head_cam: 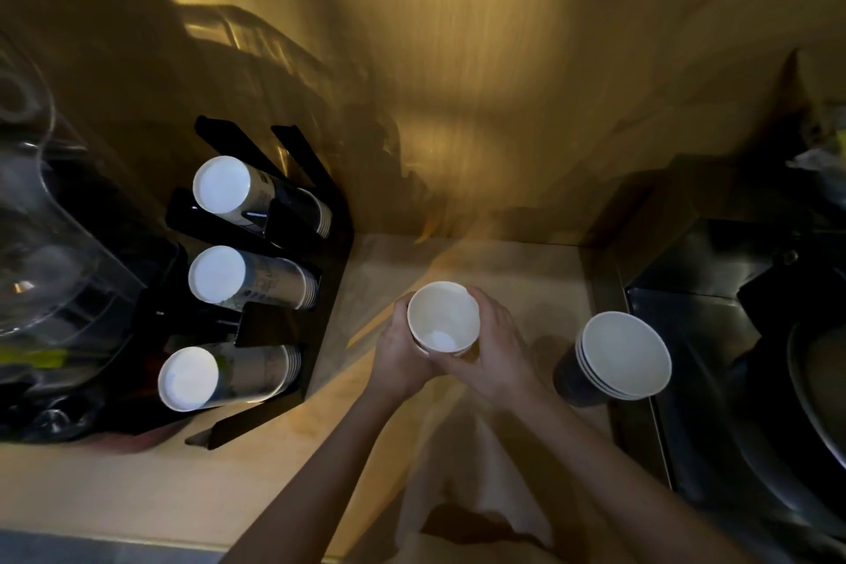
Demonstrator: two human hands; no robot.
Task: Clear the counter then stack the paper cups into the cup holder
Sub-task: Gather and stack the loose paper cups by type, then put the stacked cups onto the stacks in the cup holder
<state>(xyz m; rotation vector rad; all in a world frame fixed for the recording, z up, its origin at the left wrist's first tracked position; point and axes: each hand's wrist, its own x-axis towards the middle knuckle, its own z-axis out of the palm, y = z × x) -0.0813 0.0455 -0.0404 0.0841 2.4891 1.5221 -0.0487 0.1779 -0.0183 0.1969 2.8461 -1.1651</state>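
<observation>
White paper cup (443, 317), open mouth up, is held between two bare hands above the middle of a pale wooden surface (114, 490), seen from overhead in dim yellow light. Left hand (403, 353) wraps the cup's left side and right hand (485, 357) wraps its right side and base; the fingers of both are curled closed around the cup wall.

To the right, near the surface's edge, a short stack of nested cups (618, 357) stands upright, with dark outer walls and white insides. Beyond it lies a dark metal sink area (732, 334).

At left stands a black cup holder (293, 325) with three slots in a row. Each slot holds a stack of cups lying on its side, white bottoms facing the viewer: far stack (222, 184), middle stack (217, 274) and near stack (188, 378). Further left is a clear plastic container (41, 243), blurred.
</observation>
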